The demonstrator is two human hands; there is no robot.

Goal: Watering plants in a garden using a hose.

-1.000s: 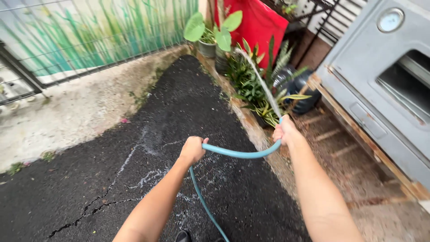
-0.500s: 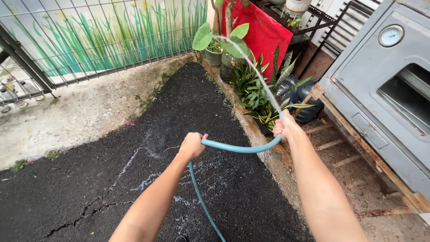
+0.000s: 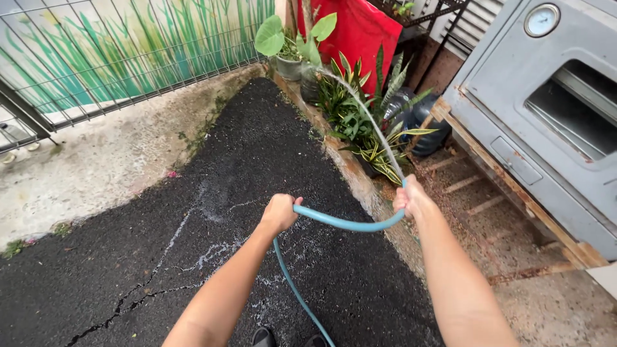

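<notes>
A teal garden hose (image 3: 340, 223) runs up from the ground near my feet and curves between both hands. My left hand (image 3: 279, 213) grips it at the bend. My right hand (image 3: 411, 198) is closed around the hose's end, and a thin stream of water (image 3: 366, 115) arcs from there up and away to the left. The stream reaches the green plants (image 3: 357, 122) lined along the kerb, near a grey pot with big round leaves (image 3: 287, 64).
Black wet asphalt (image 3: 257, 167) lies below, cracked at the left. A wire fence (image 3: 96, 64) with a painted grass wall stands at the back left. A large grey metal cabinet (image 3: 546, 128) on a wooden pallet fills the right. Red cloth (image 3: 360, 32) hangs behind the plants.
The view shifted slightly and both hands dropped a little in the frame. The water stream still arcs toward the far plants; both hands keep their hold on the hose.
</notes>
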